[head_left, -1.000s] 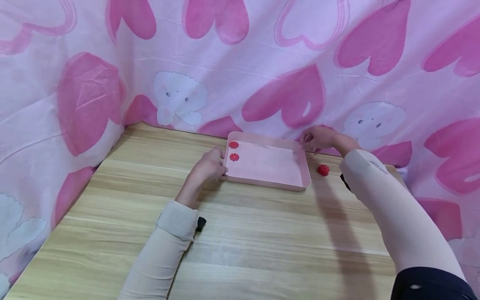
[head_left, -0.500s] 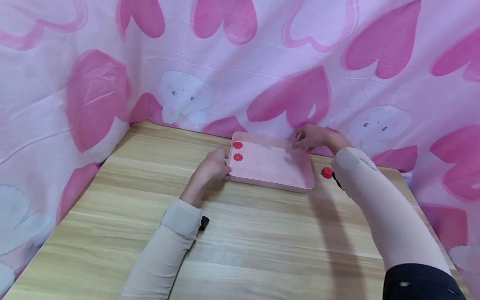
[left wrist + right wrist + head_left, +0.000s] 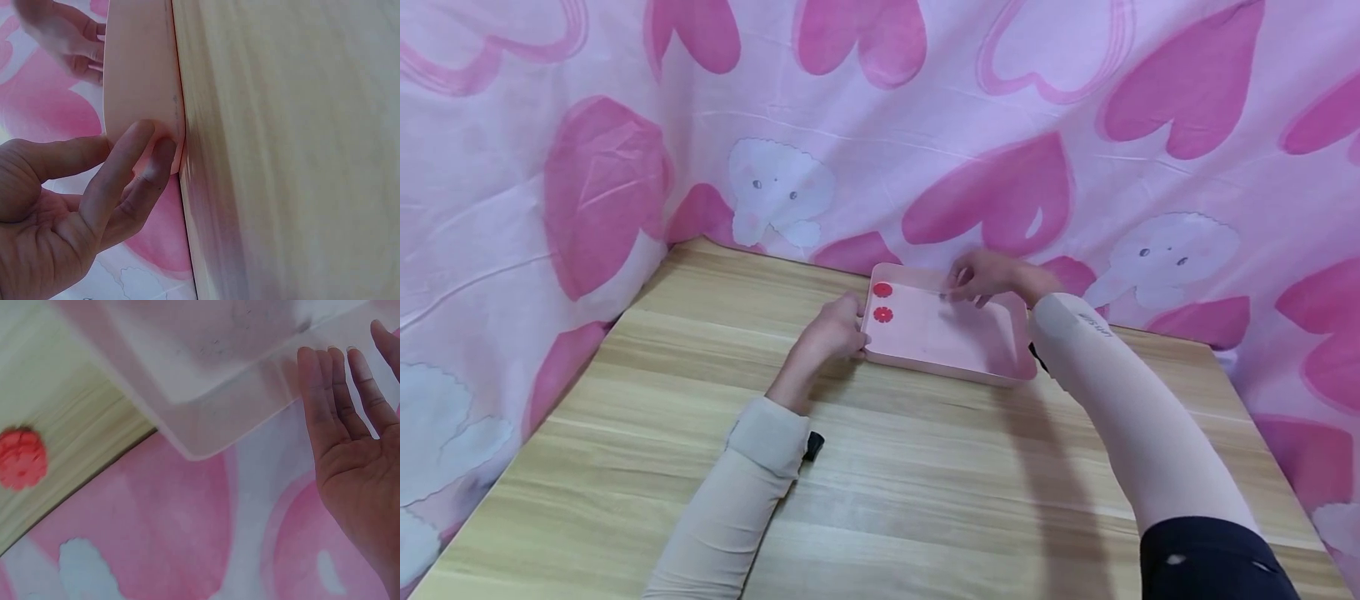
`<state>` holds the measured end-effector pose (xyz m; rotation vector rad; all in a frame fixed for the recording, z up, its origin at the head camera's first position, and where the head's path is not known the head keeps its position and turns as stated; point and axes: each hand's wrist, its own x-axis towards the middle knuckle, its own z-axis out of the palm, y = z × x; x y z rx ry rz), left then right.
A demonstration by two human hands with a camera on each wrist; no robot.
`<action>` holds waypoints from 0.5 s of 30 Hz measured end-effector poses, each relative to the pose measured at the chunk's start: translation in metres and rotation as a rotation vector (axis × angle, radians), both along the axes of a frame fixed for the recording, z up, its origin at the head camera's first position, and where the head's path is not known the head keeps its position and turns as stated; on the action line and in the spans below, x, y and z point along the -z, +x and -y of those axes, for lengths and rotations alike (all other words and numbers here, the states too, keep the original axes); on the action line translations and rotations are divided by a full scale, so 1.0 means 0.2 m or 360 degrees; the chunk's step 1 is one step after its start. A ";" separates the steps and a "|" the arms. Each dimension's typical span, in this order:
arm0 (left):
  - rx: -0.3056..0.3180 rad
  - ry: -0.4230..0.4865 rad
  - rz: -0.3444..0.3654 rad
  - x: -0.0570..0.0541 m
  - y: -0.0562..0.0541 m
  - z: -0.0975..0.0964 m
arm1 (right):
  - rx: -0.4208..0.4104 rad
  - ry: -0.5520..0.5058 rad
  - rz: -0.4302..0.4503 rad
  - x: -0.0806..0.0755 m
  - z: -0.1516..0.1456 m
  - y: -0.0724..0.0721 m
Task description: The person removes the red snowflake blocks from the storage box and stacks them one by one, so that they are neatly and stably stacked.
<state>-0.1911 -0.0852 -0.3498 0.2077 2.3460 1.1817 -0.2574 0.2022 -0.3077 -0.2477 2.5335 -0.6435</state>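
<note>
While the left hand [image 3: 833,329] pinches the near left corner of a shallow, pink, plastic-looking tray [image 3: 928,333] on the wood-grained table [image 3: 910,475], we see the right hand [image 3: 988,275], fingers extended, gripping nothing, by its far wall. We judge this step as steadying the tray and its two red flower-shaped discs [image 3: 883,315]; the next move probably calls for the scalloped red piece [image 3: 23,459] outside. We cannot read the dark sleeve lettering [image 3: 1096,323].

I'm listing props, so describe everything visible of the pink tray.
The pink tray is rectangular, with low walls and rounded corners, apparently plastic. It lies flat on the table, two red flower-shaped pieces inside at its left. The left hand touches its left end; whether the right hand does is unclear.
</note>
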 end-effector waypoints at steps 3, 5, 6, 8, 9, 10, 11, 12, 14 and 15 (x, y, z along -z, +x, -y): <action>0.0008 -0.0001 -0.0024 0.00 0.00 0.00 | -0.0014 0.0024 0.0006 0.02 0.05 -0.02; 0.0022 -0.0001 -0.0066 0.00 0.01 0.01 | -0.0043 0.0047 0.0006 0.03 0.09 -0.03; 0.0029 0.0002 -0.0084 0.00 0.01 0.01 | -0.0053 0.0049 0.0007 0.03 0.11 -0.03; 0.0035 0.0012 -0.0120 0.00 0.01 0.01 | -0.0078 0.0052 0.0004 0.05 0.14 -0.04; 0.0037 0.0023 -0.0131 0.00 0.01 0.01 | -0.0098 0.0052 0.0003 0.05 0.16 -0.05; 0.0034 0.0031 -0.0133 0.00 0.01 0.01 | -0.0122 0.0049 -0.0001 0.06 0.18 -0.05; 0.0031 0.0038 -0.0132 0.00 0.01 0.01 | -0.0141 0.0049 -0.0006 0.07 0.20 -0.06; 0.0030 0.0051 -0.0130 0.00 0.01 0.01 | -0.0157 0.0048 -0.0009 0.08 0.22 -0.06; 0.0026 0.0067 -0.0123 0.00 0.01 0.01 | -0.0215 0.0074 -0.0042 0.10 0.26 -0.07; 0.0026 0.0072 -0.0121 0.00 0.01 0.01 | -0.0244 0.0084 -0.0059 0.12 0.28 -0.08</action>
